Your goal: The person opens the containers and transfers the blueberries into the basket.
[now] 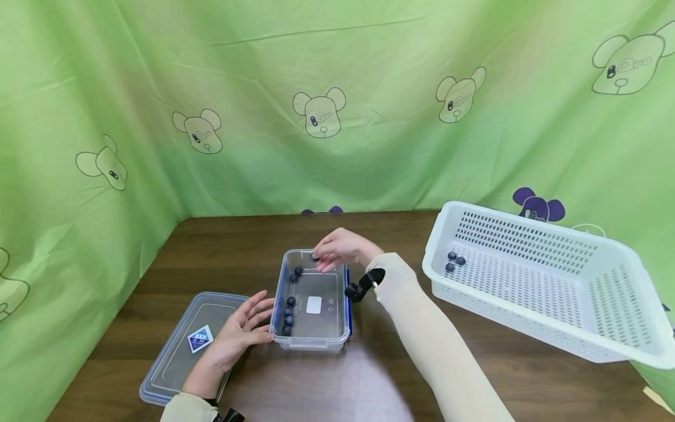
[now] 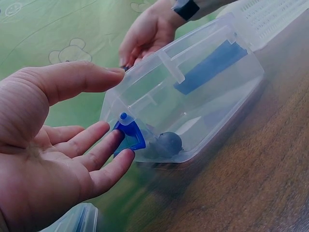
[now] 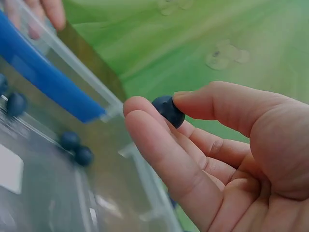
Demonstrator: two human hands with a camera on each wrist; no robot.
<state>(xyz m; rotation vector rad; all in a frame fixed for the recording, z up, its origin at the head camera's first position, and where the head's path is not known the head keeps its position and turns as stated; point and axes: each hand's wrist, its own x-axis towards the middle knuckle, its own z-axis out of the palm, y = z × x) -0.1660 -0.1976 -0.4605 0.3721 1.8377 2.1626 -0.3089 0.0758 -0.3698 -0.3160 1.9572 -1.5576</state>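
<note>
Right hand (image 3: 231, 159) pinching one dark berry (image 3: 168, 110) between thumb and forefinger, above far end of clear box (image 1: 313, 305). Likely light, soft, easily crushed; gentle fingertip pinch advised. Left hand (image 1: 239, 334) spread, touching box's near-left corner.

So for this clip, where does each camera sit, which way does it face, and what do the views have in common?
Head: worn on the head, looking forward and down at the table; shows both forearms, the left hand and the right hand.
Left wrist: behind the left palm, facing the clear box; its straight fingers touch the blue clip.
Right wrist: behind the right hand, looking over the box; its fingers pinch a blueberry.
All three share the clear box holding blueberries.
</note>
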